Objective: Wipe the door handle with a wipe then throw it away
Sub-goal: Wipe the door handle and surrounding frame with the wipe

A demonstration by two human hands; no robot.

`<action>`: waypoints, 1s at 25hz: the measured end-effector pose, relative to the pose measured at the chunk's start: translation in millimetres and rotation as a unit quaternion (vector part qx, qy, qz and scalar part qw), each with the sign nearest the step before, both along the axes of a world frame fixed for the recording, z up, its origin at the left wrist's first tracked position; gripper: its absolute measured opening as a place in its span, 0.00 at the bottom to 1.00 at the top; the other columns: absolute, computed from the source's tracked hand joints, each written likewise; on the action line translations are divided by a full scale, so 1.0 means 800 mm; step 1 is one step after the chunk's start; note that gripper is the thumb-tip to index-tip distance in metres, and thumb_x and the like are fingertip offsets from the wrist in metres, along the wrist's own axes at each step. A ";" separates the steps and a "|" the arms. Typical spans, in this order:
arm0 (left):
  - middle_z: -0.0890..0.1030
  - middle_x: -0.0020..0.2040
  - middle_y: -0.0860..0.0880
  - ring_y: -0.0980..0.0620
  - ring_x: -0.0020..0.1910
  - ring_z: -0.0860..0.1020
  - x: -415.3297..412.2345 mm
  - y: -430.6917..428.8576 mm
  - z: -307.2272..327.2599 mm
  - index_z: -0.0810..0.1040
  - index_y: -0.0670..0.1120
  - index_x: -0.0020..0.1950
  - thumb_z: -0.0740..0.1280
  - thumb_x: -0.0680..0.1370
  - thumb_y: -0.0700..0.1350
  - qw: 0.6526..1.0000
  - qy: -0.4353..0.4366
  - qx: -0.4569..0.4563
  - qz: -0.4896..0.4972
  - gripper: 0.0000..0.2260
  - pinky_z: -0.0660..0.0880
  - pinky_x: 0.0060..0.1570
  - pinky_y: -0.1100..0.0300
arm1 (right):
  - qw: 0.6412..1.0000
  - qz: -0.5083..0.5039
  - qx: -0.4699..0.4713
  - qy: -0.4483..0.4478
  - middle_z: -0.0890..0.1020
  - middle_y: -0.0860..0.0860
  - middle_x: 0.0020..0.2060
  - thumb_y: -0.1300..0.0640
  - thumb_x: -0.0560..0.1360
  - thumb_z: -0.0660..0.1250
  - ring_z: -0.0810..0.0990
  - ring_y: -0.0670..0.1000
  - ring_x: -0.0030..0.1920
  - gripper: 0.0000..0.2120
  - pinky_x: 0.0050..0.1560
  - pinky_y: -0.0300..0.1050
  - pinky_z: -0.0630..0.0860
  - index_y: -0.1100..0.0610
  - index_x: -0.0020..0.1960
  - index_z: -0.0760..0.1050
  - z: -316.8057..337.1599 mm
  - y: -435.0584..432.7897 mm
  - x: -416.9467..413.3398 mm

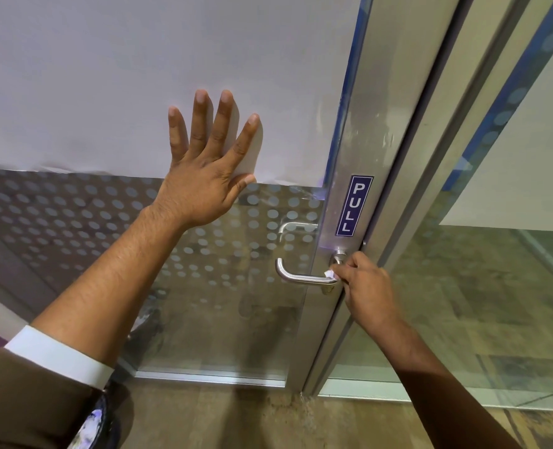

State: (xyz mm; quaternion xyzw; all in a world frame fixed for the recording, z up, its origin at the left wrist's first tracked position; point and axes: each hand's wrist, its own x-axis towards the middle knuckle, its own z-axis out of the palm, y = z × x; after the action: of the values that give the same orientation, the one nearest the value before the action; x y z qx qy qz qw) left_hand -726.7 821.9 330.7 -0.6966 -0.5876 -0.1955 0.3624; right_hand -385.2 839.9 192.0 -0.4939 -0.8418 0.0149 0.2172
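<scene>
Glass door (220,319): right hand (364,286) presses wipe (328,273) (mostly hidden) on door handle (301,278).

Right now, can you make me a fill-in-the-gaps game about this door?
1. The blue sign on the door says ____.
2. The right hand presses a small white ____ on the handle.
3. The left hand lies ____ against the door, fingers spread.

Missing words: PULL; wipe; flat

The small white wipe (329,273) is almost fully hidden inside the closed right hand (364,286). This hand also covers the right end of the silver metal door handle (301,278). The dark round object (95,422) at the near left edge is cut off and blurred.
</scene>
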 end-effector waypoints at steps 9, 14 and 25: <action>0.42 0.87 0.32 0.40 0.80 0.24 -0.001 -0.001 0.001 0.39 0.52 0.90 0.48 0.88 0.69 1.000 0.001 -0.015 0.006 0.37 0.20 0.74 0.38 | 0.996 -0.025 -0.053 0.071 0.71 0.47 0.40 0.52 0.80 0.68 0.76 0.53 0.39 0.11 0.41 0.48 0.77 0.48 0.60 0.84 0.007 0.005 0.000; 0.42 0.87 0.31 0.41 0.79 0.24 0.002 -0.004 0.004 0.38 0.52 0.90 0.48 0.88 0.69 1.000 -0.009 -0.023 0.011 0.37 0.27 0.75 0.32 | 0.995 -0.058 -0.032 0.081 0.70 0.47 0.40 0.54 0.81 0.64 0.72 0.49 0.36 0.12 0.32 0.42 0.67 0.49 0.61 0.81 -0.011 -0.043 -0.014; 0.45 0.89 0.33 0.32 0.88 0.45 0.033 -0.065 -0.061 0.45 0.37 0.89 0.61 0.88 0.57 0.995 -0.076 -0.037 0.056 0.40 0.44 0.86 0.32 | 0.998 -0.003 -0.059 0.007 0.79 0.57 0.52 0.64 0.78 0.63 0.82 0.63 0.48 0.14 0.46 0.54 0.77 0.58 0.62 0.78 0.016 -0.075 -0.085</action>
State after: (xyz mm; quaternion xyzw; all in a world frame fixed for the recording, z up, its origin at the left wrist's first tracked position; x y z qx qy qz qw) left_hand -700.1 770.1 281.7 -0.6588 -0.6584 -0.2052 0.3006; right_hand -452.8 779.9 205.1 -0.5084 -0.8362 0.0672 0.1942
